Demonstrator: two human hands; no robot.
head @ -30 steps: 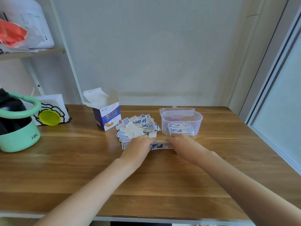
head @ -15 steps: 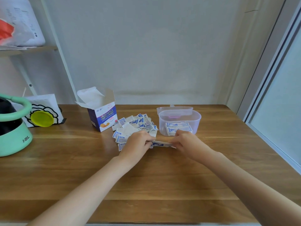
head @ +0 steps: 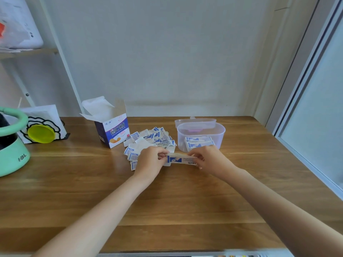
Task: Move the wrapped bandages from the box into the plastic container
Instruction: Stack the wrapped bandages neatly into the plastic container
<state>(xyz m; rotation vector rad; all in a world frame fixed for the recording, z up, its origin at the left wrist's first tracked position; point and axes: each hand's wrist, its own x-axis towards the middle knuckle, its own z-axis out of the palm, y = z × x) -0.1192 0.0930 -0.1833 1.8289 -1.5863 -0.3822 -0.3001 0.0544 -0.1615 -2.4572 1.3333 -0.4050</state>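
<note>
- Between the hands, just above the table (head: 167, 210), a small stack of bandages (head: 181, 159) is held level, its long side running left to right.
- The left hand (head: 150, 162) grips the stack's left end, fingers curled over the top edge and knuckles toward the camera.
- The right hand (head: 209, 160) pinches the stack's right end, fingers bent round it; the thumb is hidden.
- Neither hand is slack: both are closed tight on the same stack, and nothing else is in them.
- The stack's front wrapper shows a blue patch and dark print; its upper edge looks tan.
- Behind the left hand a loose pile (head: 148, 141) of wrapped bandages lies spread on the table, some face up, some white side up.
- The box (head: 113, 130) stands left of the pile, flaps open, white paper sticking out of its top.
- The container (head: 201, 130) stands behind the right hand, open, with a few bandages lying flat inside.
- Its lid (head: 194, 121) sits just behind it, touching or nearly so.
- A green pot (head: 13, 156) and a yellow disc (head: 41, 134) sit at the far left.
</note>
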